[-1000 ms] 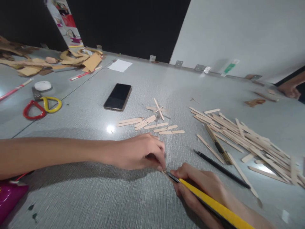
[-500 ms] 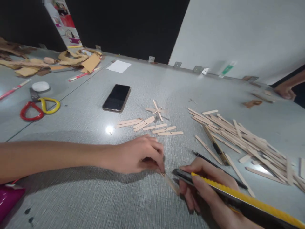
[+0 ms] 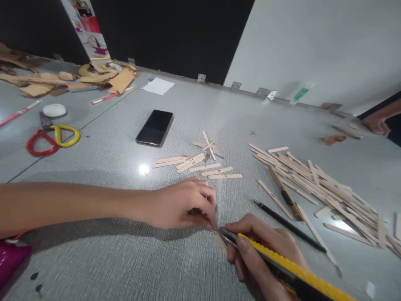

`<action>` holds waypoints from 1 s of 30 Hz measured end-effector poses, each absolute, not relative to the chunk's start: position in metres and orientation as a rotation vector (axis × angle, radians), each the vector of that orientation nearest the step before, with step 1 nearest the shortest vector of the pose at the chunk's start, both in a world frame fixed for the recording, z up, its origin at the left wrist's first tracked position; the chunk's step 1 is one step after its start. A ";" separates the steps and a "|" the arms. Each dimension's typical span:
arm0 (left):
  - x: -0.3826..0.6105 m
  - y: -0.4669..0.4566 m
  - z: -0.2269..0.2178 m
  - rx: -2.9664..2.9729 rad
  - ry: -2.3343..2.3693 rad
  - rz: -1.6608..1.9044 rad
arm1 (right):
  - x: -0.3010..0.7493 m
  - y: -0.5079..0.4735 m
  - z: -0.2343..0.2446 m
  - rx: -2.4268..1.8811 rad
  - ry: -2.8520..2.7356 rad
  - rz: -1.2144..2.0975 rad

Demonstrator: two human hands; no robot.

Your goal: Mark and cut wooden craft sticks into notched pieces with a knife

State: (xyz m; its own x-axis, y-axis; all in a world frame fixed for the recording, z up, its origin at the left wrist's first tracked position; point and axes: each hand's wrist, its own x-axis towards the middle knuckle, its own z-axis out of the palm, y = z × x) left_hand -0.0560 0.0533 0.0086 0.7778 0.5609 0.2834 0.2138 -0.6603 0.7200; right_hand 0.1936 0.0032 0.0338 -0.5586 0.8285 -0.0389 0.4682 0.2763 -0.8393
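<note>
My left hand (image 3: pixel 191 205) is closed on the far end of a wooden craft stick (image 3: pixel 222 243), pinching it low over the grey table. In my right hand (image 3: pixel 266 251) is a yellow and black utility knife (image 3: pixel 282 263), its tip at the stick close to my left fingertips. The curled fingers of my right hand are near the stick's lower end. Beyond my hands lie several short craft sticks (image 3: pixel 211 166), some notched, and a small crossed-stick piece (image 3: pixel 209 145). My left palm and part of the stick are hidden.
A heap of craft sticks (image 3: pixel 326 184) lies to the right, with a black pen (image 3: pixel 290 225) and a gold-black cutter (image 3: pixel 285 194) beside it. A phone (image 3: pixel 155 128), scissors (image 3: pixel 53 140) and cardboard scraps (image 3: pixel 94 77) lie to the left. Another person's hand (image 3: pixel 377 124) is far right.
My right hand has moved left with the utility knife, bringing its tip up to the stick by my left fingertips. My left hand stays in place, and the view has shifted slightly.
</note>
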 end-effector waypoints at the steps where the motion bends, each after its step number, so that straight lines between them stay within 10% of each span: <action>1: -0.056 0.053 0.008 2.270 0.572 0.650 | 0.193 0.003 0.035 -1.188 -2.137 1.205; 30: -0.054 0.049 0.011 2.269 0.650 0.586 | 0.193 0.017 0.039 -0.963 -2.611 0.847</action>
